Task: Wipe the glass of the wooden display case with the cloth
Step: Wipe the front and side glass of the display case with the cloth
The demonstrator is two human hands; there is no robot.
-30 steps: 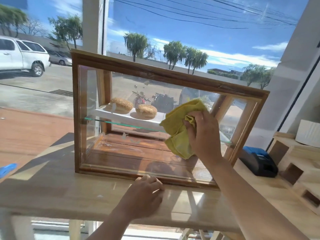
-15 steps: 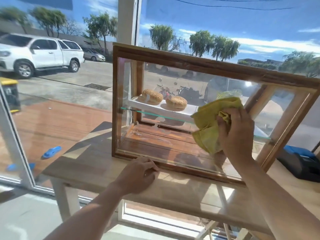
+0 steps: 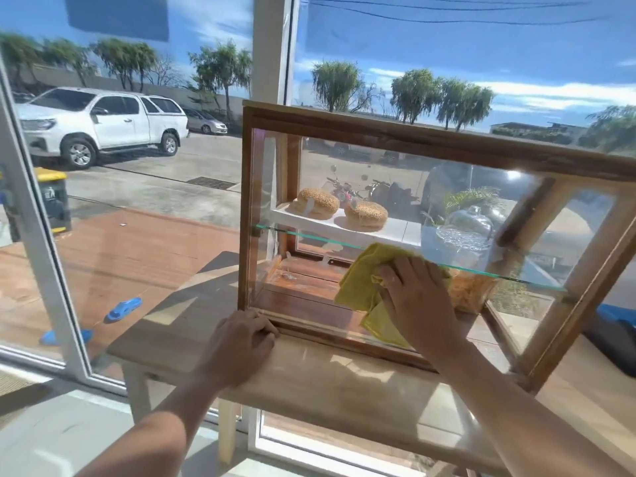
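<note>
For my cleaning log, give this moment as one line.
right hand presses yellow cloth on case glass | left hand steadies bottom frame

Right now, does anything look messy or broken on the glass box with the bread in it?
Nothing looks broken. The display case stands on the wooden table, and its glass shows only reflections. The right hand presses the yellow cloth to the lower front glass. The left hand rests at the bottom frame.
</note>
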